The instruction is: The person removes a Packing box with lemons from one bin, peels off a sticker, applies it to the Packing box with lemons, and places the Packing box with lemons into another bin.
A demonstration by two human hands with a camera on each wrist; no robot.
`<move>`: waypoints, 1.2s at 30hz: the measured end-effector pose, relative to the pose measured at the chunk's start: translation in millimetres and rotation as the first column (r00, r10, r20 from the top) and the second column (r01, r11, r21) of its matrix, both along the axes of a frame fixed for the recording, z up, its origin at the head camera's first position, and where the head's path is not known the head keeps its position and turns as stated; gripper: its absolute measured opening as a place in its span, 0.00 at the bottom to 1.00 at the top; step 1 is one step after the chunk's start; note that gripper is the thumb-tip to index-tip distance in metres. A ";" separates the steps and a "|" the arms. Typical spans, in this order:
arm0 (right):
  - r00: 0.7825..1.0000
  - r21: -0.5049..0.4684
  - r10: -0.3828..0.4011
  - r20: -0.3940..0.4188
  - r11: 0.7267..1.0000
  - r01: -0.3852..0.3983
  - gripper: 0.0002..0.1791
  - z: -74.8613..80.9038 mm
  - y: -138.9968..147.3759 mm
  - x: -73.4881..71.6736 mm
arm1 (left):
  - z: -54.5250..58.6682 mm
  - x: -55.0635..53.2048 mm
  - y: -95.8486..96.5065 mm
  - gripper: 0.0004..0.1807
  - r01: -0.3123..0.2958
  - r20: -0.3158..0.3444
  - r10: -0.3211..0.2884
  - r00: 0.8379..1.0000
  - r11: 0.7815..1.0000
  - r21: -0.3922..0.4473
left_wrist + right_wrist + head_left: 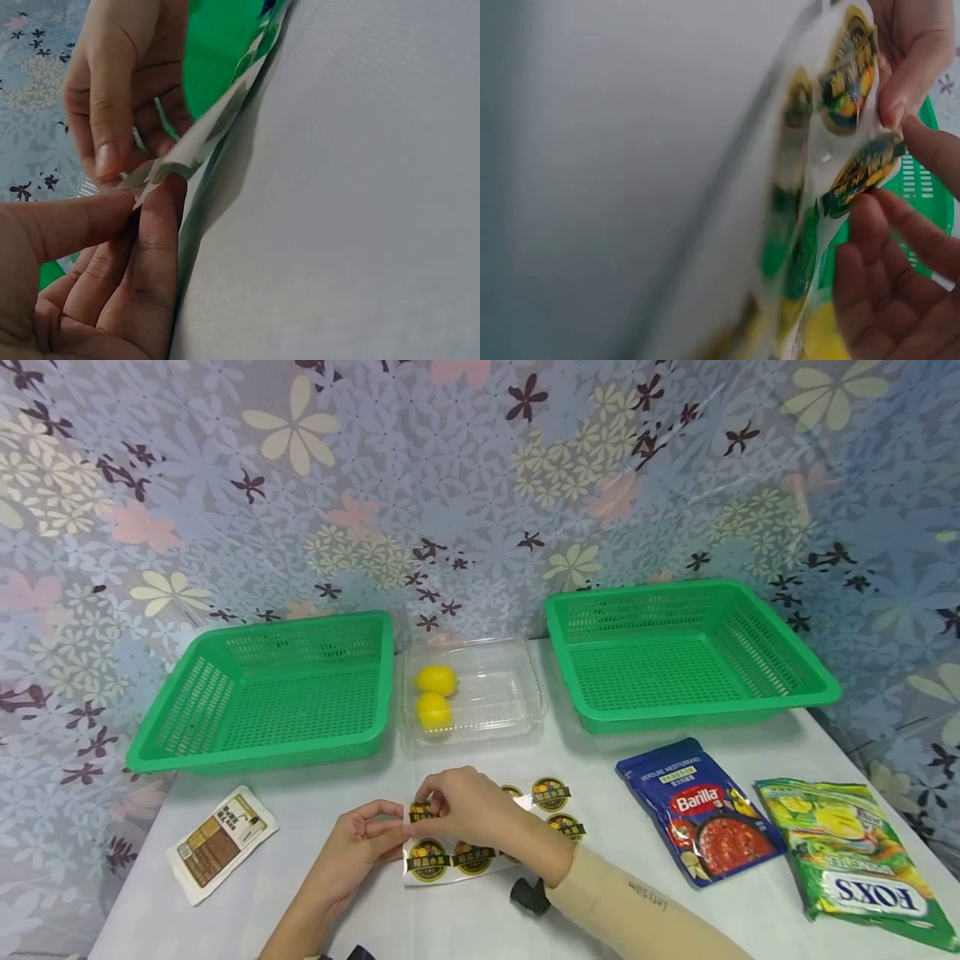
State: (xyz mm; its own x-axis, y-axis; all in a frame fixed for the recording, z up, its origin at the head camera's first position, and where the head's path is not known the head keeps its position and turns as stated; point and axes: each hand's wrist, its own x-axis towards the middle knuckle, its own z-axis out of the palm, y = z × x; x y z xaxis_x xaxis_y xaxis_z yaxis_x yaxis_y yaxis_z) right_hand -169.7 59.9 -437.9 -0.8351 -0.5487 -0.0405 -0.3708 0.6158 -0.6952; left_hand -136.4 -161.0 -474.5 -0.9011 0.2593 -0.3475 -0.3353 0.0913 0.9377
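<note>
A white sheet (451,874) of round black-and-gold fruit stickers lies between both hands at the front middle of the table. My left hand (358,847) pinches the sheet's left edge between thumb and fingers, and the left wrist view shows the backing bent there. With thumb and fingertips, my right hand (468,806) pinches a sticker (864,172) at the sheet's upper left corner. That sticker's outer edge sits between the right thumb and fingers in the right wrist view. The right hand and forearm hide part of the sheet in the head view.
Behind the hands is a clear plastic box (495,727) with two lemons (437,681). Green baskets stand left (300,747) and right (705,706) of it. A brown-and-white packet (222,845) lies left; a blue Barilla pouch (701,814) and a green FOX'S bag (855,860) lie right.
</note>
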 end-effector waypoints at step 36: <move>0.868 0.144 0.381 -0.319 0.924 -0.353 0.03 14.8 14.4 -32.8 | 1.4 1.7 2.5 0.18 -0.080 0.032 0.081 0.996 0.996 -0.043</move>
